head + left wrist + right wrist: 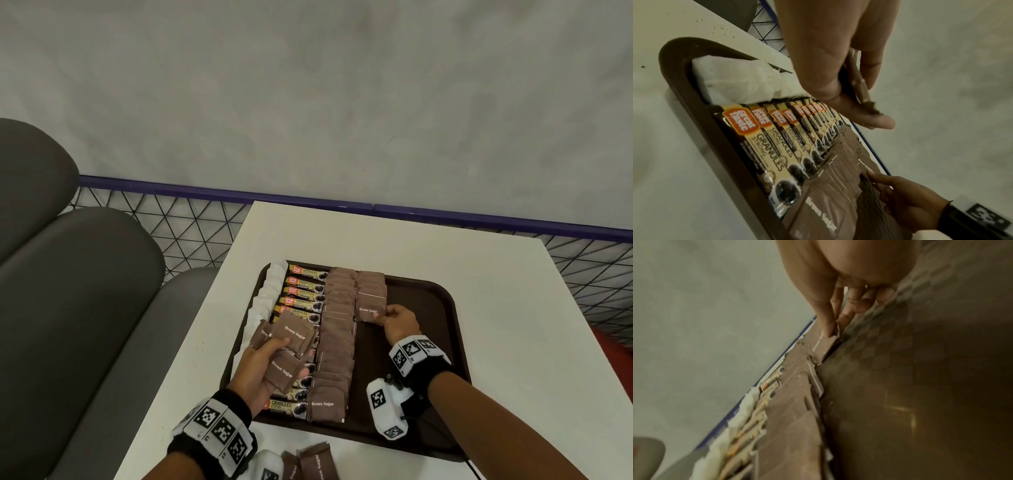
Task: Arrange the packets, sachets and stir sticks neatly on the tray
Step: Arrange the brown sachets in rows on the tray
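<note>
A dark brown tray [442, 329] lies on the white table. On it, from left to right, run a column of white sachets [265, 301], a column of coffee granule sticks [305, 286], a long overlapping column of brown sugar packets [337, 342] and a short second column of them [371, 291]. My left hand [270, 363] hovers over the coffee sticks and grips a fanned bunch of brown sugar packets [291, 334]. My right hand [397, 320] pinches the nearest packet [368, 310] of the short column, low on the tray; the pinch shows in the right wrist view [828, 332].
Two or three loose brown sugar packets [313, 462] lie on the table [531, 342] near its front edge. A grey padded bench [78, 291] stands to the left, a wire mesh fence [191, 222] with a purple rail behind. The tray's right half is bare.
</note>
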